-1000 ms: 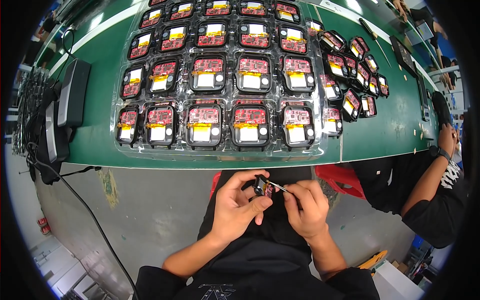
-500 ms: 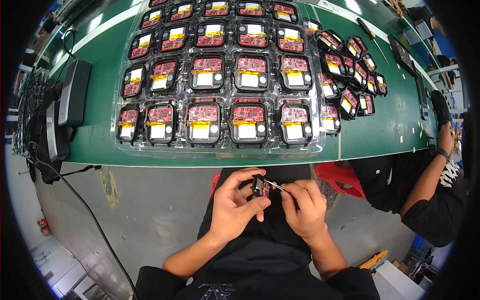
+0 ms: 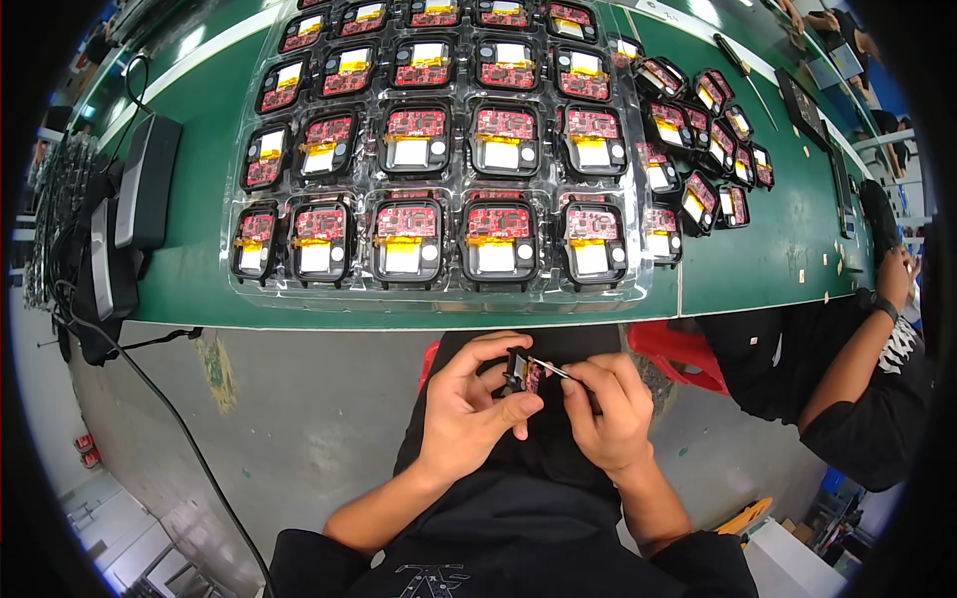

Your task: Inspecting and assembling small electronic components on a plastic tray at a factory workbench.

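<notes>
Over my lap, my left hand (image 3: 467, 414) grips a small black watch-like housing (image 3: 514, 371) by its edges, between thumb and fingers. A red circuit board (image 3: 532, 379) shows on the side facing my right hand, tilted out from the housing. My right hand (image 3: 610, 411) pinches a slim silver tool (image 3: 551, 368), which looks like tweezers. Its tip reaches the upper edge of the housing and board. Whether the tip grips anything is too small to tell.
A clear plastic tray (image 3: 439, 297) of similar housings with red boards covers the green table (image 3: 189, 299). More housings lie heaped (image 3: 698, 130) right of it, near a screwdriver (image 3: 733, 57). Black-and-grey boxes (image 3: 150, 184) with cables stand left. A co-worker's arm (image 3: 847, 359) is at right.
Both hands stay nearly in place. The right hand and the slim silver tool have shifted very slightly to the right; the housing has turned a little in the left hand.
</notes>
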`<state>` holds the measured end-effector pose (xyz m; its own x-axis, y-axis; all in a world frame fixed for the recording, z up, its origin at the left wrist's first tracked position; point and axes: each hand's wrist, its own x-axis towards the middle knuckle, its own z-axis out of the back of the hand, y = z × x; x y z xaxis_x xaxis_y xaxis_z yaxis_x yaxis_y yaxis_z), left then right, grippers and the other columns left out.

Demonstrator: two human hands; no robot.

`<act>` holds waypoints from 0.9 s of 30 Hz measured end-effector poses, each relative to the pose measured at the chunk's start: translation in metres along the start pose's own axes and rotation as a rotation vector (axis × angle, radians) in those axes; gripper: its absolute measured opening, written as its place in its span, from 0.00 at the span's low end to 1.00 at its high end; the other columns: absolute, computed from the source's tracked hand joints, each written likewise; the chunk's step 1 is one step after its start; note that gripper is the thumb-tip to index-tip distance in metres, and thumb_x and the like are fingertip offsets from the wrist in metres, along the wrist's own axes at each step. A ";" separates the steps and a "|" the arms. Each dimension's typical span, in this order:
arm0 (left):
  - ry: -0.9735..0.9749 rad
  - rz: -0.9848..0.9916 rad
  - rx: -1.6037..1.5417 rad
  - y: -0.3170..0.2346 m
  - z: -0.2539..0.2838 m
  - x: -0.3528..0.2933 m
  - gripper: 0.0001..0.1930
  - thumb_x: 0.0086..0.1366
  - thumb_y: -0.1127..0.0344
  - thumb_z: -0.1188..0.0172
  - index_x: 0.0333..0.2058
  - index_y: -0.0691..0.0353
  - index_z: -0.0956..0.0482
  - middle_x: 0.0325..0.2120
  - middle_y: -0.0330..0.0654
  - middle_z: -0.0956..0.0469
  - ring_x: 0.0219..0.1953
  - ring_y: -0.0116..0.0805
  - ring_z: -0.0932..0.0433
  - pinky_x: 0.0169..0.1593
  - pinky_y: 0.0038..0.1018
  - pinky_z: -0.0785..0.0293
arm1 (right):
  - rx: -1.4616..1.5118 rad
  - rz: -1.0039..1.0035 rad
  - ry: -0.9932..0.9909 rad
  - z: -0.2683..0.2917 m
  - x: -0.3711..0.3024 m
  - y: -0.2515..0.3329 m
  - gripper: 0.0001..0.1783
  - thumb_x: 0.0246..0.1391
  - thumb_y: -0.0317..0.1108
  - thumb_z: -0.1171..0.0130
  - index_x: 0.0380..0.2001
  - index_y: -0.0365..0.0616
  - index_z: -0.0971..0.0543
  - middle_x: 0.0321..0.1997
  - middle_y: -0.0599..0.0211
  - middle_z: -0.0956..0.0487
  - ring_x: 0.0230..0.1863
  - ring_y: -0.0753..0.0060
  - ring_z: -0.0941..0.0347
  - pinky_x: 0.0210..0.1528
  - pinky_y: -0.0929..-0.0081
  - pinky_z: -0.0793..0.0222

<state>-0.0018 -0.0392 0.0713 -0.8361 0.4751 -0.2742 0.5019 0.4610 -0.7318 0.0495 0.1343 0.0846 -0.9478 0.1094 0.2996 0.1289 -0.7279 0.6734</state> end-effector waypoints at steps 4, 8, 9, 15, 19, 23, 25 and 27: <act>-0.035 0.020 -0.016 0.000 -0.002 -0.001 0.26 0.59 0.75 0.29 0.53 0.72 0.30 0.57 0.53 0.32 0.35 0.30 0.21 0.24 0.21 0.19 | -0.007 0.014 -0.019 -0.002 0.000 0.003 0.12 0.45 0.21 0.32 0.35 0.40 0.19 0.32 0.64 0.23 0.21 0.67 0.26 0.20 0.71 0.30; -0.005 0.014 -0.048 0.001 0.000 -0.004 0.26 0.60 0.78 0.32 0.56 0.71 0.31 0.50 0.49 0.27 0.41 0.30 0.22 0.26 0.20 0.21 | -0.033 0.032 -0.028 -0.004 -0.002 0.002 0.12 0.44 0.21 0.32 0.35 0.40 0.19 0.32 0.64 0.23 0.21 0.67 0.26 0.20 0.71 0.30; -0.022 0.023 -0.041 0.001 -0.001 -0.004 0.26 0.60 0.78 0.32 0.56 0.71 0.31 0.51 0.49 0.28 0.43 0.32 0.22 0.26 0.21 0.20 | -0.075 0.061 -0.022 -0.004 -0.003 0.001 0.12 0.44 0.21 0.32 0.35 0.40 0.19 0.32 0.65 0.23 0.21 0.67 0.26 0.20 0.71 0.30; -0.029 -0.009 0.026 -0.001 -0.003 -0.002 0.26 0.58 0.82 0.32 0.55 0.69 0.30 0.56 0.50 0.32 0.51 0.41 0.21 0.31 0.23 0.17 | -0.130 0.108 0.007 0.001 -0.001 0.002 0.13 0.44 0.22 0.32 0.36 0.40 0.19 0.32 0.65 0.24 0.21 0.68 0.26 0.21 0.71 0.30; 0.071 -0.184 0.117 0.004 0.002 -0.001 0.27 0.55 0.84 0.31 0.54 0.69 0.30 0.56 0.50 0.34 0.54 0.42 0.22 0.42 0.28 0.15 | 0.154 -0.032 0.075 0.010 0.005 0.003 0.09 0.50 0.21 0.36 0.36 0.38 0.20 0.35 0.63 0.24 0.26 0.73 0.25 0.26 0.75 0.30; 0.175 -0.566 0.690 -0.005 -0.001 0.001 0.27 0.48 0.73 0.21 0.45 0.67 0.25 0.45 0.49 0.26 0.48 0.48 0.19 0.50 0.37 0.18 | 0.542 -0.289 0.190 0.019 -0.008 -0.003 0.10 0.54 0.23 0.37 0.40 0.36 0.22 0.38 0.64 0.25 0.28 0.81 0.28 0.27 0.81 0.34; 0.232 -0.628 0.710 -0.006 -0.007 0.004 0.26 0.47 0.70 0.20 0.43 0.65 0.23 0.43 0.49 0.24 0.48 0.49 0.19 0.50 0.39 0.19 | 0.877 -0.341 0.113 0.009 -0.012 -0.001 0.16 0.55 0.26 0.35 0.46 0.36 0.26 0.40 0.69 0.26 0.25 0.89 0.36 0.26 0.86 0.42; 0.233 -0.674 0.746 -0.007 -0.010 0.007 0.23 0.46 0.72 0.22 0.42 0.63 0.19 0.42 0.47 0.20 0.51 0.50 0.20 0.52 0.38 0.21 | 1.117 -0.583 0.247 0.020 -0.012 0.010 0.26 0.52 0.30 0.31 0.52 0.36 0.30 0.41 0.74 0.28 0.24 0.95 0.46 0.25 0.89 0.51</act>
<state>-0.0089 -0.0312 0.0807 -0.7895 0.4601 0.4061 -0.3867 0.1408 -0.9114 0.0679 0.1389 0.1013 -0.9597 0.0034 -0.2810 -0.2613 0.3575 0.8966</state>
